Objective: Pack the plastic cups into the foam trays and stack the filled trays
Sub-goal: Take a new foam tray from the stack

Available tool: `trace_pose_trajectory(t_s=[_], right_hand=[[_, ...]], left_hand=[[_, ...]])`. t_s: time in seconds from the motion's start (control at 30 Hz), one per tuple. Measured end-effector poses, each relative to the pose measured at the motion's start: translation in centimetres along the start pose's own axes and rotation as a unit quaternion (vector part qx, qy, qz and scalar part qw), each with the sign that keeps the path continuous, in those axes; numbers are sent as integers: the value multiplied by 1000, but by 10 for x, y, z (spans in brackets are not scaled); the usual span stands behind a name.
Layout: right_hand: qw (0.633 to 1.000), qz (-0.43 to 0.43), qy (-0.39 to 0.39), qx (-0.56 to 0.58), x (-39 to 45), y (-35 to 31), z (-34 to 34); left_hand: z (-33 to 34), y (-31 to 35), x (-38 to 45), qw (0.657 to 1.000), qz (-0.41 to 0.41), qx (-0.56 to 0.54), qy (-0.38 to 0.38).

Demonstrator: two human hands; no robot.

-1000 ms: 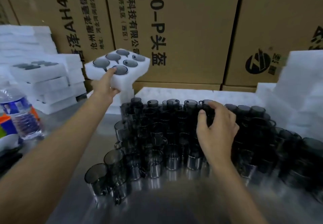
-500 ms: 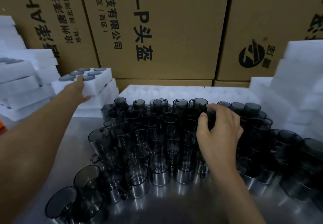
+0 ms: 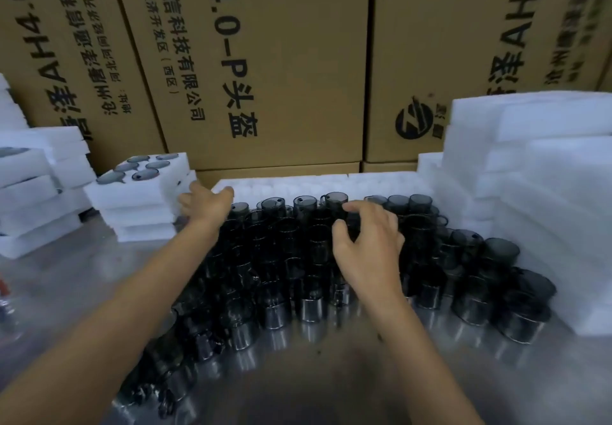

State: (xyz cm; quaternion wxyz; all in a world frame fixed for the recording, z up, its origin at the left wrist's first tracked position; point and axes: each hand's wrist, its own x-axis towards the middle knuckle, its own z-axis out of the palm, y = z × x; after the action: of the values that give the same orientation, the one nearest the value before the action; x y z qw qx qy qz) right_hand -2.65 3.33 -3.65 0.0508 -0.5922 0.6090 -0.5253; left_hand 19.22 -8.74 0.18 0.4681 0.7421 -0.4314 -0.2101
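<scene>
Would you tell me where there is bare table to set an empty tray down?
Bare table shows nearest you, between the forearms, and at left between the cups and the tray stacks. The middle is packed with cups; foam walls the right.

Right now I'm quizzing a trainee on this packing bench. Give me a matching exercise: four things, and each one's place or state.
Things:
1. filled foam tray
2. left hand
3. right hand
4. cardboard boxes

Places or states:
A. behind the bench
B. curled over the dark cups
C. on top of the left stack
D. open, beside the tray stack

Pairs: 1-C, 2-D, 3-B, 4-A
</scene>
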Motion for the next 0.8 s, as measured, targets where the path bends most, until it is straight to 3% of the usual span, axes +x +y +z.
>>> trace_pose_trajectory(t_s=[0.13, 0.27, 0.4, 0.47, 0.53, 0.67, 0.8], right_hand=[[999, -12, -6, -33, -12, 9, -44], [995, -16, 5, -99, -11, 20, -99], [962, -28, 98, -254, 9, 45, -164], [924, 13, 132, -358, 25, 65, -197], [896, 72, 118, -422, 36, 85, -224], [869, 84, 75, -483, 46, 103, -251], [880, 24, 133, -454, 36, 87, -259]], left_hand=[[27, 31, -79, 991, 119, -29, -61], [71, 68, -164, 956, 211, -61, -194], [112, 103, -238, 921, 207, -83, -320], [127, 116, -268, 908, 196, -89, -358], [139, 124, -295, 896, 184, -102, -391], [150, 133, -330, 878, 180, -128, -425], [138, 133, -330, 881, 186, -178, -398]])
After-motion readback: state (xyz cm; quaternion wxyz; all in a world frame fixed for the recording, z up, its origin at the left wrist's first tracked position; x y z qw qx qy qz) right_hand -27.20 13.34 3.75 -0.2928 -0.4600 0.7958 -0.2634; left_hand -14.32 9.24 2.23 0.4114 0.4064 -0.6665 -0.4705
